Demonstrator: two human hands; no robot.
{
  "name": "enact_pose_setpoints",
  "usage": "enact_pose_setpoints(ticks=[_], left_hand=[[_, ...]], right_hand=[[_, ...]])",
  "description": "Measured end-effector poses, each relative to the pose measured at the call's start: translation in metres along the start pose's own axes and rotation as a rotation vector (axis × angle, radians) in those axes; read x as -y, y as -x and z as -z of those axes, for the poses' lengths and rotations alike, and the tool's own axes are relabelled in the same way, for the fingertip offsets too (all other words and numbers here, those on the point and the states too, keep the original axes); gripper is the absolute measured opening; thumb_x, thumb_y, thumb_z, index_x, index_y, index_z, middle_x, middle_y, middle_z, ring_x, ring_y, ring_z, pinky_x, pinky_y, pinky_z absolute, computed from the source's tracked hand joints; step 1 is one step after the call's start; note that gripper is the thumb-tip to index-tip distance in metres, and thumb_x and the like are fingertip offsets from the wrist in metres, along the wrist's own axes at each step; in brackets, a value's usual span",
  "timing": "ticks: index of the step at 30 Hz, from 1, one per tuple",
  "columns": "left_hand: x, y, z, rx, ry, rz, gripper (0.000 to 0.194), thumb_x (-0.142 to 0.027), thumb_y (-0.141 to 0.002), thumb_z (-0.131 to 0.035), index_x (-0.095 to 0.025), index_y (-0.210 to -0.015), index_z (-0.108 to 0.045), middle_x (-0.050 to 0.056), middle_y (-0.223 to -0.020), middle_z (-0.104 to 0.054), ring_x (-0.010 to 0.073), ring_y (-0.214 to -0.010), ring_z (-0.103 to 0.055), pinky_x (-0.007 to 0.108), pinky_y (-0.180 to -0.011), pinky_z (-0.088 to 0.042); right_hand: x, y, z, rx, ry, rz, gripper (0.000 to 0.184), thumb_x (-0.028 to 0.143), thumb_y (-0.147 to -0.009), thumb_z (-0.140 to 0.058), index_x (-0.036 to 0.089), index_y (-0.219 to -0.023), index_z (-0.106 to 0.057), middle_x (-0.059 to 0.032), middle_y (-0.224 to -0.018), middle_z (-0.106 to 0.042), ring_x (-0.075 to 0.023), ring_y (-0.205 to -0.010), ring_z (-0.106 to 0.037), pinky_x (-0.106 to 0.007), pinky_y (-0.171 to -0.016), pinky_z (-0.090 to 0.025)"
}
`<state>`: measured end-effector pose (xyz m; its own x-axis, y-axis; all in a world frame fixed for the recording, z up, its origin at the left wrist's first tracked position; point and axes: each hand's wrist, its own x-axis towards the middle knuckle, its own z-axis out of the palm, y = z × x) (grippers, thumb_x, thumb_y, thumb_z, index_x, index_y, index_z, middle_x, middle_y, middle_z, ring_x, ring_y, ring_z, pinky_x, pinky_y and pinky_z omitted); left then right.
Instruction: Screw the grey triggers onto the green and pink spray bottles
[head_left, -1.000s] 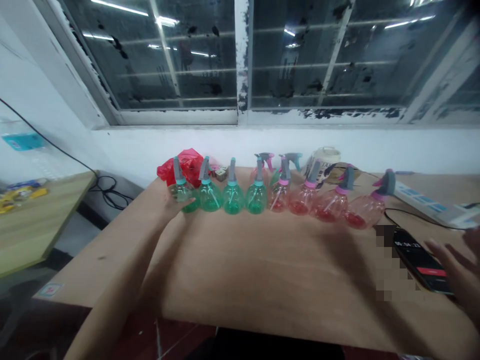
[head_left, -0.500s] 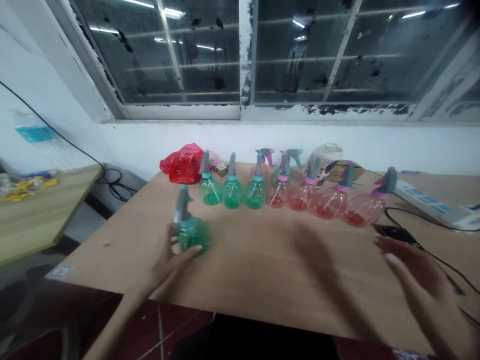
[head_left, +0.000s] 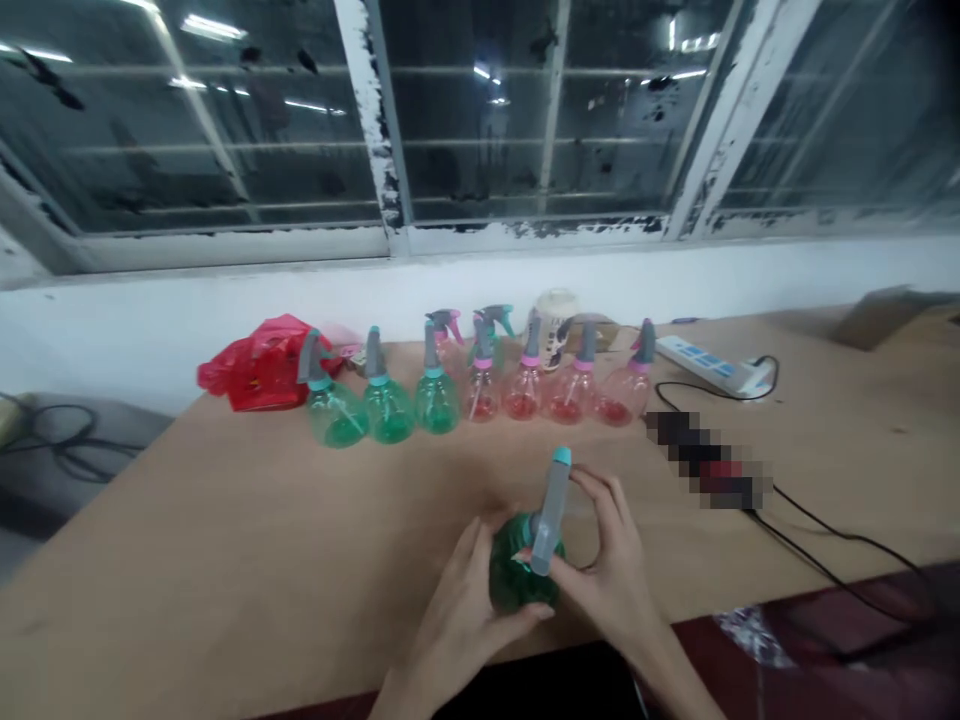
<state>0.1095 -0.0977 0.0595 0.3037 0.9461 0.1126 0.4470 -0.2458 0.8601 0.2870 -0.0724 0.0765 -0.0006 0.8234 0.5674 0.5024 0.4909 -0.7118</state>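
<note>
A green spray bottle with a grey spray head is near the table's front edge, tilted. Around its clear green body my left hand is closed, thumb low on the near side. My right hand is closed on the grey head, with the thumb at its lower end and the fingers by its top. Behind my hands stands a row of spray bottles: three green ones, including a green bottle, then several pink ones, including a pink bottle.
Two more spray bottles and a white printed tub stand behind the row. A red plastic bag lies to the left. On the right are a white power strip, a blurred-out dark object and black cables.
My left hand has brought the green spray bottle from the left to the front middle. My right hand has come in from the right and taken hold of its head. The view has turned right.
</note>
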Motion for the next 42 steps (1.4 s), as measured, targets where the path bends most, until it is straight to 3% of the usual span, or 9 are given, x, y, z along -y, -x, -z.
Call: enact_pose_setpoints(ticks=[9, 16, 19, 25, 28, 32, 42], left_hand=[[0.007, 0.008, -0.013, -0.135, 0.014, 0.008, 0.068, -0.023, -0.075, -0.066, -0.026, -0.136, -0.038, 0.011, -0.138, -0.047, 0.0308, -0.132, -0.042, 0.057, -0.11, -0.031], [-0.002, 0.008, -0.02, -0.156, -0.076, 0.057, 0.07, -0.018, -0.071, -0.064, -0.024, -0.135, -0.036, 0.012, -0.13, -0.049, 0.0313, -0.124, -0.047, 0.055, -0.103, -0.039], [-0.004, 0.008, -0.032, -0.23, -0.048, 0.101, 0.073, -0.017, -0.067, -0.065, -0.022, -0.133, -0.034, 0.014, -0.126, -0.048, 0.0317, -0.12, -0.049, 0.055, -0.099, -0.043], [0.0, 0.01, -0.064, -0.427, 0.07, 0.085, 0.071, -0.028, -0.066, -0.068, -0.019, -0.128, -0.035, 0.016, -0.125, -0.048, 0.0342, -0.118, -0.051, 0.058, -0.097, -0.043], [-0.001, 0.008, -0.068, -0.441, 0.066, 0.067, 0.066, -0.029, -0.066, -0.067, -0.018, -0.125, -0.038, 0.016, -0.121, -0.05, 0.0349, -0.114, -0.053, 0.058, -0.093, -0.046], [-0.006, 0.005, -0.066, -0.444, 0.011, 0.035, 0.065, -0.023, -0.062, -0.067, -0.017, -0.121, -0.041, 0.016, -0.116, -0.054, 0.0352, -0.108, -0.057, 0.057, -0.086, -0.05], [0.006, 0.003, -0.077, -0.53, -0.027, -0.058, 0.07, -0.031, -0.061, -0.072, -0.022, -0.122, -0.04, 0.014, -0.111, -0.054, 0.0357, -0.101, -0.058, 0.056, -0.078, -0.052]], right_hand=[[0.014, -0.006, -0.023, -0.096, -0.031, 0.01, 0.067, 0.042, -0.064, -0.078, 0.022, -0.118, -0.043, -0.0082, -0.108, -0.049, -0.028, -0.1, -0.054, -0.046, -0.084, -0.048], [0.016, -0.011, -0.031, -0.114, -0.128, -0.061, 0.047, 0.031, -0.074, -0.072, 0.021, -0.112, -0.045, -0.0068, -0.102, -0.051, -0.0249, -0.096, -0.055, -0.045, -0.085, -0.047], [0.014, -0.013, -0.031, -0.065, -0.207, -0.049, 0.037, 0.025, -0.078, -0.065, 0.022, -0.109, -0.047, -0.006, -0.1, -0.052, -0.024, -0.094, -0.056, -0.045, -0.085, -0.047], [0.009, -0.016, -0.018, 0.179, -0.436, -0.037, 0.036, 0.027, -0.077, -0.062, 0.026, -0.11, -0.048, -0.006, -0.105, -0.054, -0.0235, -0.096, -0.058, -0.038, -0.078, -0.052], [0.008, -0.016, -0.012, 0.247, -0.455, -0.082, 0.042, 0.027, -0.074, -0.065, 0.027, -0.113, -0.048, -0.0074, -0.114, -0.054, -0.0254, -0.105, -0.057, -0.037, -0.079, -0.053], [0.011, -0.015, -0.011, 0.209, -0.427, -0.129, 0.04, 0.025, -0.075, -0.065, 0.027, -0.112, -0.051, -0.0061, -0.11, -0.057, -0.0262, -0.109, -0.057, -0.036, -0.08, -0.053], [0.012, -0.014, -0.013, 0.144, -0.27, -0.144, 0.012, 0.023, -0.078, -0.063, 0.025, -0.088, -0.057, -0.0005, -0.079, -0.062, -0.0204, -0.074, -0.066, -0.033, -0.064, -0.054]])
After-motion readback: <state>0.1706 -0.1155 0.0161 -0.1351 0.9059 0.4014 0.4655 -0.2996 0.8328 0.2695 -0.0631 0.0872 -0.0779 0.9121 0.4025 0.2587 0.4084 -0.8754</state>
